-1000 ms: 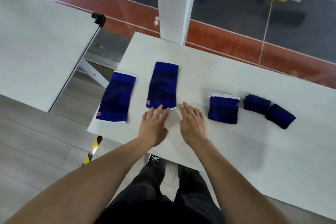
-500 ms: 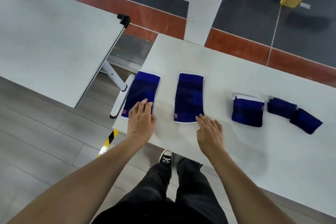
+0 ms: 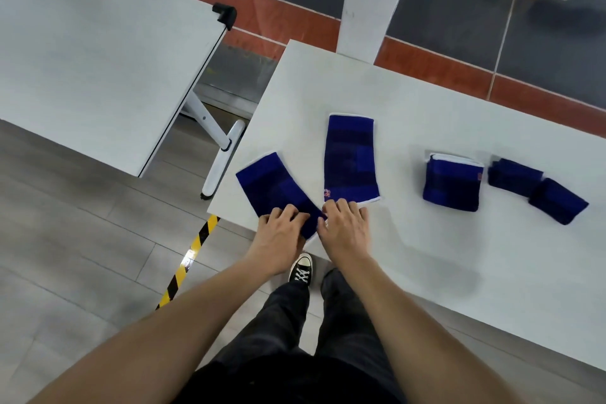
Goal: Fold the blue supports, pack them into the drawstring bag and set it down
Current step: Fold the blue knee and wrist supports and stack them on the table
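Partly, both hands [image 3: 311, 233] cover the tilted support's [image 3: 275, 187] near end.

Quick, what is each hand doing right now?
Left hand: fingers spread flat on the slanted blue support, no grip seen.
Right hand: fingers on the same support's near corner; grip cannot be told.

Both bare forearms reach forward from 6 o'clock and come close together near the middle. The left hand [image 3: 280, 233] lies palm down with the fingers spread and slightly bent, pointing to 1 o'clock. The right hand [image 3: 344, 229] is just beside it, also palm down, with fingers pointing to 12 o'clock.
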Available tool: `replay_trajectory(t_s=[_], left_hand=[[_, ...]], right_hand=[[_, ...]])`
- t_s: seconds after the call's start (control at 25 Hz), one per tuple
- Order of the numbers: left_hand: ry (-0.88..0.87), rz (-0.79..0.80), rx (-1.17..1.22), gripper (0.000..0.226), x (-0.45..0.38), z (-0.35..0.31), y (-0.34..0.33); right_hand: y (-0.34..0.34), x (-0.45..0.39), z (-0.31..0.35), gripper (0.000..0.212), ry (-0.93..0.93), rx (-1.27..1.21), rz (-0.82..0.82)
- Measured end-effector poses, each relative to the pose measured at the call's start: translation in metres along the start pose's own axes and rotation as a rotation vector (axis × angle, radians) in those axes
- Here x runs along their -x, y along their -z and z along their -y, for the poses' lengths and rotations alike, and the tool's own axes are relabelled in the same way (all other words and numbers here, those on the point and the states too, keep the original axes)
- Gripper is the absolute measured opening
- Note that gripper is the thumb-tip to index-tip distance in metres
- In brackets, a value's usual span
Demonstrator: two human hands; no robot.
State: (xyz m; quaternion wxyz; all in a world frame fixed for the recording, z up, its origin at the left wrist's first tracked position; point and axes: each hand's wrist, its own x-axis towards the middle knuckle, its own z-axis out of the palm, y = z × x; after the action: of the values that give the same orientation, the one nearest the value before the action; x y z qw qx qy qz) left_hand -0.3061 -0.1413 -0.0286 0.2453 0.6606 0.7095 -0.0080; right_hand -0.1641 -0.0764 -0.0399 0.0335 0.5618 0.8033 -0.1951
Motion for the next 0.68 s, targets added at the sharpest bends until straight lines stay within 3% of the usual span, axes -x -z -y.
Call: replay_trajectory(t_s=[0.16,0.36,0.56,0.68], left_hand=[[0.249,-0.199,0.052,0.05,-0.027,0.042,0.03],[0.43,-0.126,0.02,0.049,-0.05,0.081,0.035],[0.369,-0.177,0.223,0.021,-0.051,0.09,0.041],[0.255,-0.244,0.379,0.019,-0.072,0.077,0.06]], right_hand=[[-0.01,0.01,0.004,0.031,-0.04,-0.023,0.051],[-0.007,0.01,-0.003,0.011,-0.051,-0.098,0.035],[-0.001,0.018,-0.015,0.004,-0.06,-0.223,0.011],[0.007,0.016,-0.027,0.006,-0.077,-0.315,-0.071]])
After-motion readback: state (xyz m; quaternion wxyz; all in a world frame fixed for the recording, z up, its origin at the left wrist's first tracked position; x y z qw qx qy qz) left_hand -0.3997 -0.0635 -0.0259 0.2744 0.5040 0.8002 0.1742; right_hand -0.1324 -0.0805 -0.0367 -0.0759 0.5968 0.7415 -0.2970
